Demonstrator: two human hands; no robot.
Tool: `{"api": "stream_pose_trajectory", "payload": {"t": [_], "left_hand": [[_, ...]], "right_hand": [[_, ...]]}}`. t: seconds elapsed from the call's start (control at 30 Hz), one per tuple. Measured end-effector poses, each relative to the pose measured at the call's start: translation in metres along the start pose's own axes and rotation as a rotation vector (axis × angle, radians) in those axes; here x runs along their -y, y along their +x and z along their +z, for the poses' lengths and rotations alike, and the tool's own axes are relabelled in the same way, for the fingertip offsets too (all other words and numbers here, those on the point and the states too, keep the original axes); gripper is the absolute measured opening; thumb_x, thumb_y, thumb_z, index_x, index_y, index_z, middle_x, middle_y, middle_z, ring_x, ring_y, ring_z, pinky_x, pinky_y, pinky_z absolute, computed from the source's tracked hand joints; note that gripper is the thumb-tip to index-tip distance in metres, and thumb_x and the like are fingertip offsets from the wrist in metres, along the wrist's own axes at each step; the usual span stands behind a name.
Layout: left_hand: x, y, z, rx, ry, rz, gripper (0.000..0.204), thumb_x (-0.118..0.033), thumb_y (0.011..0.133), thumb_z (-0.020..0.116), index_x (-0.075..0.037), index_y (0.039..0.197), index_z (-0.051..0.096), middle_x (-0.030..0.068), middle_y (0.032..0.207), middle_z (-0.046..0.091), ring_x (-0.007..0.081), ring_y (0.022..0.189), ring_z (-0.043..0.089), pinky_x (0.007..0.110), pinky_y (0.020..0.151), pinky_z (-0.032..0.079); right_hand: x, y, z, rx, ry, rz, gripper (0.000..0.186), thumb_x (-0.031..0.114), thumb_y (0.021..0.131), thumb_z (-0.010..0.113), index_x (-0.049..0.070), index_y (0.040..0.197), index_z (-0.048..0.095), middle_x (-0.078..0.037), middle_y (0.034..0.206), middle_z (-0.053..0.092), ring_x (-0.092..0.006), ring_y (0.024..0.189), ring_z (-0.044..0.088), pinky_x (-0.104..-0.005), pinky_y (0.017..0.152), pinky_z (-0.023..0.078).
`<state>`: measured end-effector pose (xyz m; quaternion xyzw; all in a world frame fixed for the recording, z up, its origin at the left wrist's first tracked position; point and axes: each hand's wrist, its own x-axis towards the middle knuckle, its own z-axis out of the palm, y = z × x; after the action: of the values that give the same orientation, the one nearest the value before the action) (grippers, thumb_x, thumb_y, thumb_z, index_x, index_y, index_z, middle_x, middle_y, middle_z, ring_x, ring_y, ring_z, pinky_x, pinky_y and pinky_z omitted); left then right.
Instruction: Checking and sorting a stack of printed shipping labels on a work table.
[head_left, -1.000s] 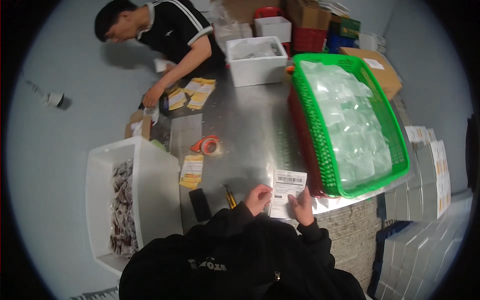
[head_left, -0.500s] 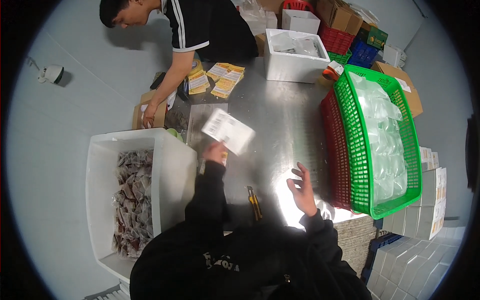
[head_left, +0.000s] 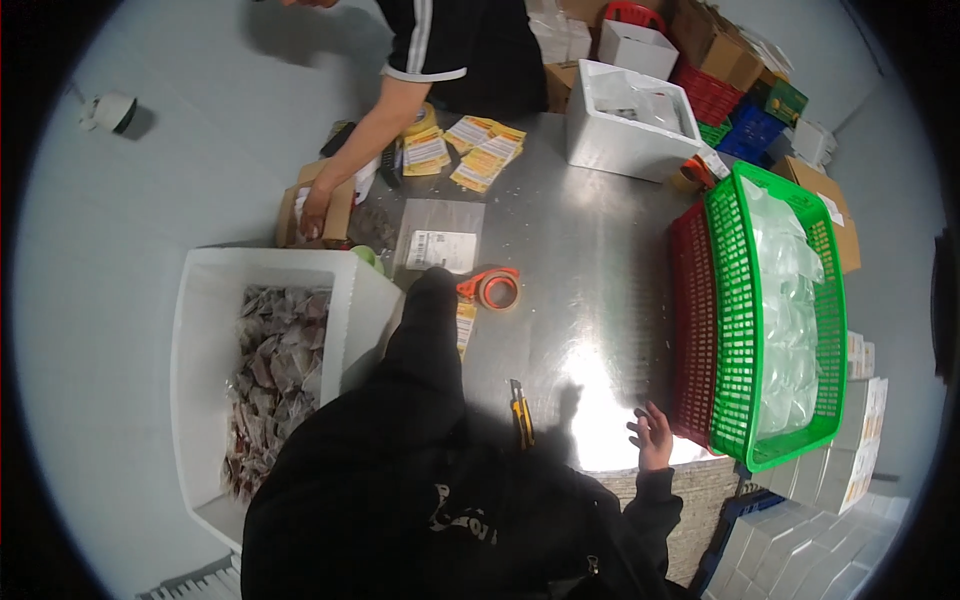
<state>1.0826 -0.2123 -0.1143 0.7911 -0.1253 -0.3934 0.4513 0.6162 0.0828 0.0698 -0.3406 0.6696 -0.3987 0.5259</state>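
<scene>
Your white rectangular label (head_left: 443,252), printed face up, barcode at its left end, overlapping your translucent plastic sheet (head_left: 450,214), spread flat, both beyond and left of the orange tape dispenser (head_left: 483,282)

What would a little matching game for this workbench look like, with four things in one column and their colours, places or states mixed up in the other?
Things:
1. Right hand
2. White printed slip
3. Utility knife
4. Green basket

Descriptions:
A. Yellow and black, lying on the metal table
B. Filled with whitish translucent bags
C. Open, fingers apart
D. Lying on a greyish sheet, just beyond the left sleeve

Right pairs: 1-C, 2-D, 3-A, 4-B
</scene>
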Motion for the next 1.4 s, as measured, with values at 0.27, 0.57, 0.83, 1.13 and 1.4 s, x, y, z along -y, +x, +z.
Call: {"api": "stream_pose_trajectory", "payload": {"t": [0.27,0.57,0.83,1.13,1.4], "left_hand": [[-0.042,-0.067,-0.009,-0.229,-0.501,-0.082,0.027,-0.012,0.079,0.067,0.002,0.101,0.061,0.0167,0.096,0.064,0.0269,0.093,0.062,0.037,0.083,0.048],[-0.013,-0.312,0.015,0.216,-0.127,0.808,0.016,-0.003,0.078,0.065,-0.005,0.092,0.059,0.0055,0.088,0.061,0.0133,0.071,0.058,0.028,0.064,0.048],[0.131,-0.482,0.013,1.76,0.681,0.893,0.032,-0.023,0.075,0.068,-0.005,0.101,0.061,0.0117,0.087,0.065,0.0287,0.083,0.063,0.038,0.074,0.049],[0.115,-0.473,0.042,1.63,0.711,1.031,0.028,-0.023,0.079,0.067,-0.006,0.1,0.061,0.0115,0.088,0.064,0.0275,0.079,0.063,0.038,0.072,0.049],[0.101,-0.414,0.075,1.138,0.476,0.808,0.014,-0.015,0.08,0.067,-0.006,0.09,0.064,0.0076,0.078,0.067,0.0205,0.069,0.063,0.032,0.065,0.05]], "right_hand": [[-0.014,-0.021,-0.03,0.011,-0.042,-0.033,0.049,0.027,0.091,0.059,-0.001,0.13,0.046,-0.017,0.114,0.06,-0.0198,0.089,0.063,-0.0275,0.071,0.049],[-0.051,-0.095,-0.096,-0.043,-0.067,0.014,0.051,0.026,0.091,0.059,-0.002,0.132,0.044,-0.014,0.111,0.06,-0.016,0.087,0.059,-0.0251,0.072,0.047],[-0.089,-0.131,-0.108,-0.147,-0.039,-0.017,0.059,0.032,0.088,0.064,-0.002,0.131,0.044,-0.015,0.112,0.06,-0.0141,0.083,0.06,-0.0219,0.063,0.045],[-0.103,-0.174,-0.128,-0.298,0.044,0.065,0.052,0.021,0.09,0.061,-0.007,0.13,0.043,-0.023,0.121,0.055,-0.0241,0.109,0.056,-0.0307,0.089,0.046],[-0.113,-0.171,-0.13,-0.325,0.058,0.046,0.054,0.023,0.089,0.062,-0.007,0.13,0.043,-0.023,0.121,0.055,-0.0272,0.112,0.055,-0.0334,0.092,0.045]]}}
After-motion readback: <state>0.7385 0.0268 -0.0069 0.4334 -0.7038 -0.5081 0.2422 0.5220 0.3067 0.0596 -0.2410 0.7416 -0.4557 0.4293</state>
